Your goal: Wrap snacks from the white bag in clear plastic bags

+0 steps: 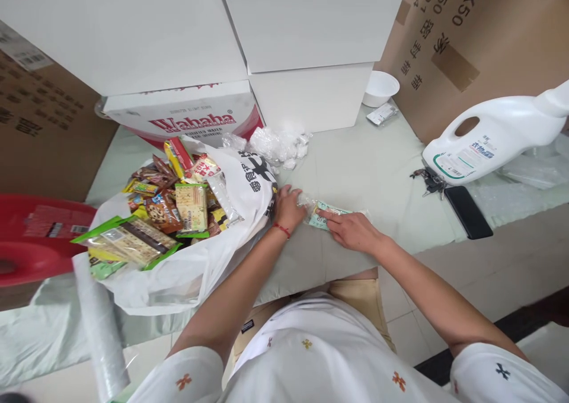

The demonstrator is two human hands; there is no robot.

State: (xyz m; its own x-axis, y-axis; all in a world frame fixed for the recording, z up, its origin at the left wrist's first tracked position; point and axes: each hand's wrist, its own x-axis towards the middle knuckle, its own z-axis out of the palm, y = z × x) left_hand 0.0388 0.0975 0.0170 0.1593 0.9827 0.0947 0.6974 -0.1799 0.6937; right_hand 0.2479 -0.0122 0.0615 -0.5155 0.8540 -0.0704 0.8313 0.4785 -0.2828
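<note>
A light green printed packet [340, 210] lies on the cloth-covered table, with clear crinkled plastic at both ends. My right hand [355, 232] rests over it, fingers stretched out and pressing on its near side. My left hand [288, 208], a red string at the wrist, has its fingers curled at the clear plastic [304, 200] on the packet's left end. Close beside my left hand stands a white plastic bag [208, 266], open and heaped with wrapped snacks. Among them are green-edged cracker packs [191, 207] and a brown cookie packet [162, 211].
Crumpled clear plastic [278, 144] lies behind my left hand. White boxes [306, 98] and a Wahaba-lettered carton [191, 118] stand behind. To the right are a white bowl [381, 88], a detergent bottle [493, 133], keys [429, 181] and a phone [469, 212]. A red container [40, 237] sits far left.
</note>
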